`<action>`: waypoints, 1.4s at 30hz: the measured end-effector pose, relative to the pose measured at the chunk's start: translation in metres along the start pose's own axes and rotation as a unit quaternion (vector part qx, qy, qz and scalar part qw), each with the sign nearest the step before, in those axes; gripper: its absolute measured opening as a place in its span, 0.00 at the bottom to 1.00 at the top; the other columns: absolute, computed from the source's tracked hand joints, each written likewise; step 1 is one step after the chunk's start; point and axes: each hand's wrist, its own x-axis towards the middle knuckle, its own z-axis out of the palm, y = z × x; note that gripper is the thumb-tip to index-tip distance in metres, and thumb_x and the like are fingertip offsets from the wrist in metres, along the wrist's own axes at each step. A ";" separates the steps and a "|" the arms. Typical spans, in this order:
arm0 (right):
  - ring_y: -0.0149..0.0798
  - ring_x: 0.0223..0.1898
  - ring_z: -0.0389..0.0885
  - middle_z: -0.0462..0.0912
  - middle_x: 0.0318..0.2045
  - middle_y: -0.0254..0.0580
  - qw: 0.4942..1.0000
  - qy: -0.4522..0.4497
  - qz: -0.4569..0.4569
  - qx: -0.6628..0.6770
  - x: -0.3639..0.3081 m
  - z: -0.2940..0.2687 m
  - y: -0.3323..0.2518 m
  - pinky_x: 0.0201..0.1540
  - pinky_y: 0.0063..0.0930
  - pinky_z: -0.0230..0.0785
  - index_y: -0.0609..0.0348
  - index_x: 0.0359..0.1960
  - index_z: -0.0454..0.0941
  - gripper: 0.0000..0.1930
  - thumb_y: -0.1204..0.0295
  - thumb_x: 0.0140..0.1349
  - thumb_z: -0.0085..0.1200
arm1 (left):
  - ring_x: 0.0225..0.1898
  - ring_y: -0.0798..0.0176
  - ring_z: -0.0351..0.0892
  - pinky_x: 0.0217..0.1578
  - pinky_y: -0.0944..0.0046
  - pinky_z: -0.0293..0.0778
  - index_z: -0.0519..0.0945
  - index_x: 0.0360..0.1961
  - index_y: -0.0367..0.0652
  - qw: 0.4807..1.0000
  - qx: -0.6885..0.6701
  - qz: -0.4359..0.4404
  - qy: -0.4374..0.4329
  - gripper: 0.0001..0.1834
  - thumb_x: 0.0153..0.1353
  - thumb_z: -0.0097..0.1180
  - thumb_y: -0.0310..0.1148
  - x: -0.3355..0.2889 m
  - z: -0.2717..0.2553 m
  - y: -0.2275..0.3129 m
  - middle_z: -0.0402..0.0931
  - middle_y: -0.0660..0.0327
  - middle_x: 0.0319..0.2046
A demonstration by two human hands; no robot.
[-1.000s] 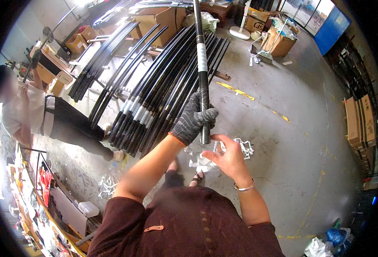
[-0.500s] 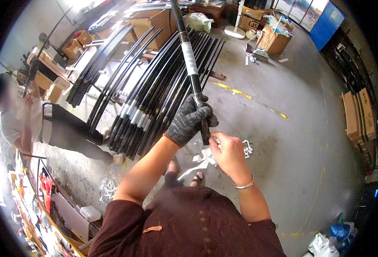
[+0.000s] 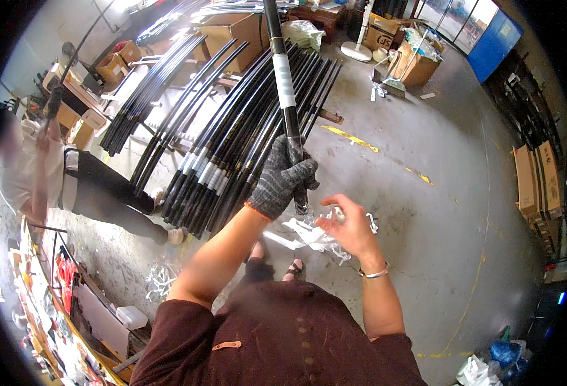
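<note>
My left hand (image 3: 282,177), in a dark grey knitted glove with an orange cuff, is wrapped round the lower part of a black pole (image 3: 289,122). The pole stands tilted away from me, with a pale grey-white band along it, and its top runs out of view. Its bottom end pokes out below the glove, with something clear and shiny about it. To the right of that end, apart from it, my bare right hand (image 3: 351,228) has its fingers spread and curved, with nothing visible in them. A silver bangle circles that wrist.
Many black poles (image 3: 232,141) lie side by side on a rack ahead to the left. White strips (image 3: 315,238) litter the floor by my feet. At the left a person (image 3: 45,161) holds another pole. Cartons (image 3: 540,177) stand at the right; a dustpan (image 3: 393,85) lies farther off.
My right hand has let go of the pole's bottom end and moved right and slightly down, its fingers opening. The pole stands a little more upright in my left hand.
</note>
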 end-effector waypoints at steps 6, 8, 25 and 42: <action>0.33 0.17 0.73 0.74 0.16 0.47 0.990 0.049 -0.077 -0.103 0.016 0.033 -0.002 0.23 0.33 0.65 0.63 0.27 0.77 0.13 0.66 0.55 0.65 | 0.28 0.69 0.74 0.30 0.68 0.76 0.65 0.52 0.43 0.999 0.049 -0.007 0.022 0.27 0.54 0.63 0.23 -0.005 0.000 -0.008 0.71 0.65 0.31; 0.30 0.16 0.65 0.70 0.13 0.43 0.995 0.071 -0.024 0.063 0.018 0.039 0.015 0.22 0.29 0.60 0.63 0.23 0.75 0.12 0.69 0.57 0.63 | 0.28 0.68 0.76 0.30 0.69 0.75 0.66 0.55 0.40 0.997 0.014 -0.055 -0.050 0.28 0.54 0.63 0.24 -0.006 -0.015 -0.001 0.73 0.65 0.30; 0.58 0.29 0.78 0.80 0.23 0.51 0.920 0.229 0.136 -0.289 0.040 0.012 0.186 0.30 0.49 0.66 0.58 0.28 0.74 0.12 0.62 0.59 0.59 | 0.39 0.64 0.78 0.42 0.60 0.77 0.69 0.55 0.41 0.970 -0.008 -0.156 -0.185 0.30 0.50 0.67 0.23 -0.008 -0.068 -0.016 0.75 0.62 0.39; 0.52 0.24 0.74 0.80 0.24 0.52 0.845 0.332 0.340 -0.244 -0.078 -0.053 0.383 0.31 0.44 0.67 0.64 0.25 0.76 0.12 0.66 0.54 0.60 | 0.28 0.68 0.76 0.28 0.70 0.73 0.73 0.46 0.38 0.968 0.063 -0.187 -0.153 0.27 0.45 0.72 0.33 -0.019 -0.085 0.067 0.75 0.65 0.30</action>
